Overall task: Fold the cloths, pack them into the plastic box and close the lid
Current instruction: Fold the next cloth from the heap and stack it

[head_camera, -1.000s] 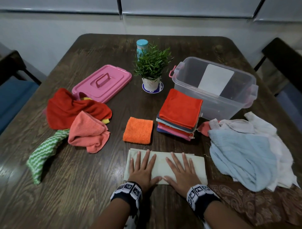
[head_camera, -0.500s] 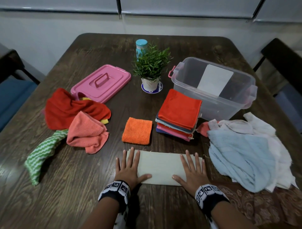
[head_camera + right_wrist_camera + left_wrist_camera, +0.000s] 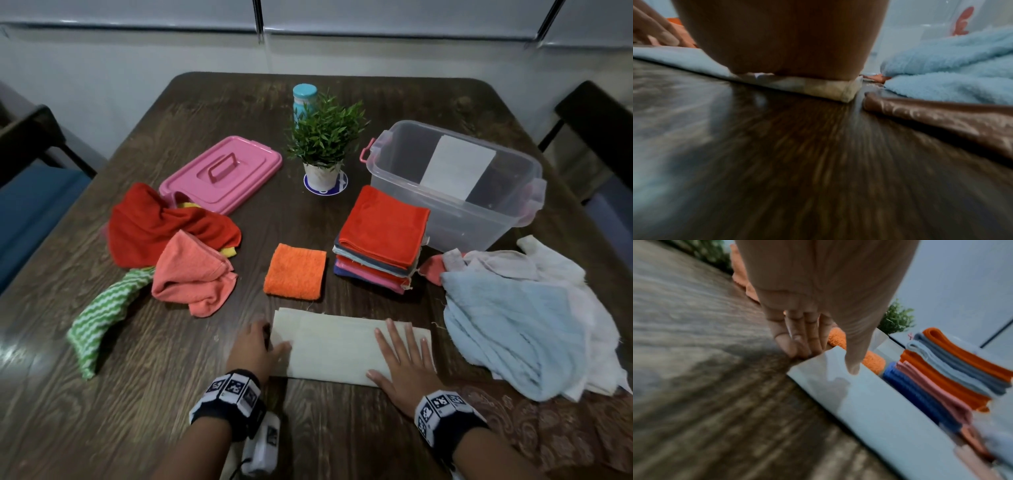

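Cream cloth (image 3: 337, 346) lay folded into a long strip on the near edge of the dark wooden counter (image 3: 137, 394), between the two hands; left hand (image 3: 251, 346) was at the strip's left end, thumb on top of the cloth, fingers bent down at the edge against the counter (left wrist view (image 3: 797, 344) showed the fingertips at the cloth's corner; whether they were under the fold I could not tell); right hand (image 3: 402, 363) lay flat on the right end, fingers straight and spread, pressing the cloth down.

Folded stack (image 3: 380, 240), red cloth on top, stood just behind the strip, touching or nearly touching the clear plastic box (image 3: 455, 192); box stood open at right rear, a white sheet inside; pink lid (image 3: 222, 173) lay flat at left rear, well apart from the box; small folded orange cloth (image 3: 295, 270) lay alone just left of the stack.

Unfolded: red cloth (image 3: 154, 222), salmon cloth (image 3: 193, 274) and green striped cloth (image 3: 102, 315) heaped at left, red one overlapping the lid's corner; light blue cloth (image 3: 510, 329) over white cloths (image 3: 555, 263) at right; brown patterned fabric (image 3: 548, 428) at near right.

Potted plant (image 3: 323, 144) on a coaster at centre rear; teal-capped bottle (image 3: 303, 99) behind it.
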Tool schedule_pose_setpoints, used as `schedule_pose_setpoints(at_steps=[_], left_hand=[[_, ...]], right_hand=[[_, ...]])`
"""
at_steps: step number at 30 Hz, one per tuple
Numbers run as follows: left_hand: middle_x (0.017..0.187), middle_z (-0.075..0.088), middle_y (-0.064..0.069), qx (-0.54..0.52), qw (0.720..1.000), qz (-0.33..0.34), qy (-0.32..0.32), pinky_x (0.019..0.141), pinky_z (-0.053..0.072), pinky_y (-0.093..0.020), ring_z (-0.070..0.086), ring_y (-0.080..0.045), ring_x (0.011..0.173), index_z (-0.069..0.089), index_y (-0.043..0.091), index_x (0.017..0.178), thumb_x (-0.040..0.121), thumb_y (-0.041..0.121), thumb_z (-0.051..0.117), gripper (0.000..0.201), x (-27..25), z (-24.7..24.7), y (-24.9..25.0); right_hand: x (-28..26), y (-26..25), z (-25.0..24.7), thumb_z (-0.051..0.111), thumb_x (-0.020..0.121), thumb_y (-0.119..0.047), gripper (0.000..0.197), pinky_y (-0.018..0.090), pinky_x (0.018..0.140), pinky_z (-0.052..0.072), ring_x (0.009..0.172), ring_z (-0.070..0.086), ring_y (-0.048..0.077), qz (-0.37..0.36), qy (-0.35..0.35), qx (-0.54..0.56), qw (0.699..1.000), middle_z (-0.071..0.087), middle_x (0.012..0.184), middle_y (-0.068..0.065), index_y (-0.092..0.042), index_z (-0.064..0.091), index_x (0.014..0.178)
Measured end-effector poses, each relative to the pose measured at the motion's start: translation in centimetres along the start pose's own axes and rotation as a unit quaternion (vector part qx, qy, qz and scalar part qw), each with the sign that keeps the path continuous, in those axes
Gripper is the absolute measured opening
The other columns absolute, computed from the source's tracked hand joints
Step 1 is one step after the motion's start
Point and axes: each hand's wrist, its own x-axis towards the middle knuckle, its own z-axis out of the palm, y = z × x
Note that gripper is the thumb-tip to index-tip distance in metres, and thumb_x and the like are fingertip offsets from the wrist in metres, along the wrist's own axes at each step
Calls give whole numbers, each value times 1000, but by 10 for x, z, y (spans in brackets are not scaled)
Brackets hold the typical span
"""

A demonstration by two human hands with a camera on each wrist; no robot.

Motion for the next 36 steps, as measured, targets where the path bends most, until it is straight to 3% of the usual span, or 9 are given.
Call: schedule_pose_setpoints(at_steps=[3,10,13,17,22,28,30,32,36], left_hand=[[90,58,2,-65,995,-65,-38,73,42,-28,57,-17,86,51,16,112,78,32,76,45,1,3,9],[93,67,-4,-142,979,-101,-101,68,48,-25,63,-18,82,62,10,106,83,26,72,29,12,9,3],[81,61,2,-181,977,-75,-83,54,42,-19,58,-10,70,57,13,92,87,22,68,15,12,5,0],[76,57,-1,-212,974,-73,-44,63,43,-28,56,-21,77,49,14,79,89,14,63,18,10,2,-7],[75,59,-2,-260,963,-60,-26,55,39,-19,55,-14,68,53,4,89,88,12,65,14,3,-9,-14],[94,66,-15,-350,936,17,-27,75,51,-41,62,-20,80,51,11,83,70,25,70,27,-4,-28,8],[97,65,-10,-338,939,53,-30,76,50,-40,62,-16,83,52,13,86,73,21,68,23,-6,-31,20],[95,63,-1,-327,940,87,-31,68,51,-27,61,-2,79,52,12,90,74,19,66,23,-9,-31,34],[96,61,-2,-336,931,121,-78,42,47,-23,60,-2,58,50,5,102,88,6,64,19,-23,-24,65]], right_hand=[[-1,-1,2,14,93,-69,75,46,113,2,149,-5,29,4,-24,5,1000,13,161,4,-24,21,152],[1,-10,-8,30,88,-63,72,48,111,3,147,5,31,-9,-20,2,1000,23,158,6,-21,33,147],[10,-35,-29,31,82,-49,75,48,114,-5,147,-7,28,-60,54,29,996,-6,162,1,-22,20,151],[16,-67,-44,8,79,-49,79,42,114,-17,143,-25,25,-163,6,55,985,-26,153,-8,-26,3,154],[13,-68,-23,39,77,-58,88,50,109,8,138,30,34,-143,-119,-20,982,26,157,1,-24,13,154],[17,-74,-58,33,100,-40,59,38,116,-12,146,-16,17,-152,-83,163,971,-11,159,-8,-27,10,154],[22,-76,-71,40,102,-30,48,28,119,5,147,11,13,-93,-55,373,922,20,159,-1,-18,33,148],[26,-76,-89,46,99,-35,37,26,114,25,134,39,11,9,-58,586,808,47,144,-1,-21,51,133],[27,-80,-110,41,94,-59,50,38,89,52,101,65,21,102,-178,746,634,65,117,3,-23,57,126]])
